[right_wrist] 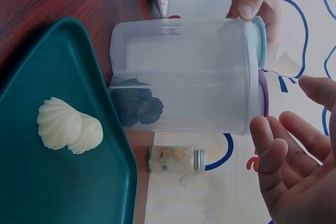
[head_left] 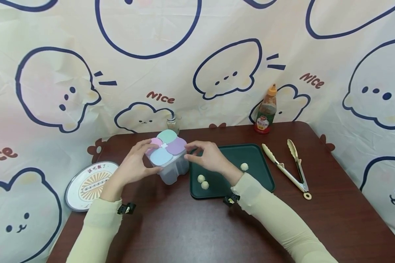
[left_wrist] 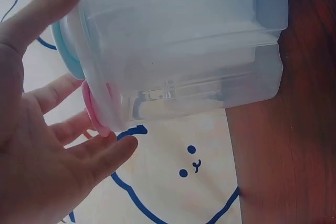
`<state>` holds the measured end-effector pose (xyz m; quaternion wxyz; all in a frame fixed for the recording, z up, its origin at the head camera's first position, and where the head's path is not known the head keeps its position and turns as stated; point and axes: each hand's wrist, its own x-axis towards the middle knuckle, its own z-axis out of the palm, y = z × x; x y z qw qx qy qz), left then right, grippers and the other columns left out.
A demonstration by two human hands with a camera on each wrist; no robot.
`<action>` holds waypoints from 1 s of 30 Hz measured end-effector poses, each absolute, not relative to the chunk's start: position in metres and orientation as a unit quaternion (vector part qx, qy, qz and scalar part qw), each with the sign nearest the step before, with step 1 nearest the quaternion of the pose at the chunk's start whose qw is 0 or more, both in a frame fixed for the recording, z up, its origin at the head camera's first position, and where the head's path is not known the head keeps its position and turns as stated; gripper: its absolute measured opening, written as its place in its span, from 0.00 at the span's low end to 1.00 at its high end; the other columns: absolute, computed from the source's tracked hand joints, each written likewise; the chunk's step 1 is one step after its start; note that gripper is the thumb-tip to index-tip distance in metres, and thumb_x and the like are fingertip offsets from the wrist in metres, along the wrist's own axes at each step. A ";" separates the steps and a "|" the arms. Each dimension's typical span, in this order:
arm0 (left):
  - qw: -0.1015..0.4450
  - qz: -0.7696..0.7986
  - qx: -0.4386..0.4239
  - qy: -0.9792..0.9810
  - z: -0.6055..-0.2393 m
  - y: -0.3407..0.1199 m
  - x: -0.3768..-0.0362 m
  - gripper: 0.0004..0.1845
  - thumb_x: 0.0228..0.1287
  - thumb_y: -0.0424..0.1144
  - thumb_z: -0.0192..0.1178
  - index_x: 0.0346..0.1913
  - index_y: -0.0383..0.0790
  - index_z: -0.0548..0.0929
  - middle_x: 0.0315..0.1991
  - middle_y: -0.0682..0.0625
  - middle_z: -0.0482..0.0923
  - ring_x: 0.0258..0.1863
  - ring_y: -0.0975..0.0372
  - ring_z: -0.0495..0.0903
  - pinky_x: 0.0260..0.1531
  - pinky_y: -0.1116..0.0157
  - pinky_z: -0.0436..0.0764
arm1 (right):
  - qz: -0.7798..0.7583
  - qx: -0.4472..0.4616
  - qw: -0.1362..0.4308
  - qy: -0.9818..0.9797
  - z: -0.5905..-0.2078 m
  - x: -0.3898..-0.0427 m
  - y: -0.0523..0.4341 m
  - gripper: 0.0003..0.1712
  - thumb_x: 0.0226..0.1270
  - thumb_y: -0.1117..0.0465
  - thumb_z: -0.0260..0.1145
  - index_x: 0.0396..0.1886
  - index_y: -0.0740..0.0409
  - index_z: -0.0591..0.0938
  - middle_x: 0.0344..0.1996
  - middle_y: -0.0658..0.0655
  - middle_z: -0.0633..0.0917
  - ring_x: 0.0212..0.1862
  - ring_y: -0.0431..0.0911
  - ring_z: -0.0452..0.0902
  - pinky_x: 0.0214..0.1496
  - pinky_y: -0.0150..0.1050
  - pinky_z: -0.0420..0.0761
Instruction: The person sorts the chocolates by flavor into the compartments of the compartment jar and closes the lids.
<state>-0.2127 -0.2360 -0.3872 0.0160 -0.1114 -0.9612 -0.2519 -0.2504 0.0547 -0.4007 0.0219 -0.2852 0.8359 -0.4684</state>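
Only the right wrist view shows dark clumps in one compartment of the translucent plastic container, low in the frame's centre; the head view shows its four pastel petal-shaped lids at centre. The left hand holds the container's left side with thumb and curled fingers. The right hand hovers just beside it, fingers relaxed, over the smooth green tray on the table.
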 end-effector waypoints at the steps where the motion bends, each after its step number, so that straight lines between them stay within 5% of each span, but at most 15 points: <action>1: 0.017 -0.251 -0.111 -0.961 -0.387 -0.236 -0.213 0.47 0.46 0.56 0.77 0.70 0.54 0.68 0.78 0.46 0.54 0.73 0.47 0.56 0.66 0.36 0.68 | -0.469 -0.285 0.022 0.836 -0.401 -0.250 0.055 0.22 0.66 0.50 0.70 0.58 0.49 0.83 0.52 0.55 0.87 0.43 0.43 0.83 0.36 0.35 0.83; 10: 0.045 -0.234 -0.110 -0.965 -0.384 -0.231 -0.210 0.44 0.43 0.62 0.77 0.65 0.53 0.74 0.69 0.43 0.62 0.66 0.47 0.57 0.60 0.40 0.75 | -0.473 -0.282 0.027 0.834 -0.400 -0.249 0.056 0.22 0.66 0.50 0.70 0.58 0.48 0.83 0.53 0.57 0.86 0.43 0.43 0.83 0.36 0.35 0.84; 17: 0.047 -0.233 -0.117 -0.964 -0.382 -0.232 -0.209 0.40 0.46 0.51 0.79 0.65 0.51 0.76 0.68 0.43 0.65 0.65 0.47 0.58 0.60 0.40 0.75 | -0.473 -0.281 0.032 0.834 -0.400 -0.249 0.056 0.22 0.67 0.50 0.70 0.58 0.48 0.83 0.53 0.57 0.86 0.44 0.44 0.82 0.37 0.35 0.84; 25: 0.060 -0.243 -0.101 -0.963 -0.385 -0.229 -0.209 0.39 0.48 0.52 0.77 0.65 0.50 0.75 0.63 0.42 0.66 0.61 0.48 0.61 0.56 0.42 0.78 | -0.469 -0.282 0.029 0.837 -0.401 -0.249 0.055 0.22 0.67 0.50 0.70 0.58 0.48 0.83 0.52 0.56 0.86 0.44 0.44 0.82 0.37 0.35 0.84; 30: 0.054 -0.262 -0.115 -0.957 -0.388 -0.230 -0.210 0.37 0.51 0.49 0.76 0.65 0.50 0.75 0.68 0.43 0.64 0.65 0.45 0.63 0.62 0.38 0.74 | -0.469 -0.279 0.032 0.837 -0.402 -0.249 0.055 0.22 0.66 0.50 0.70 0.58 0.48 0.83 0.53 0.57 0.86 0.45 0.44 0.82 0.37 0.36 0.84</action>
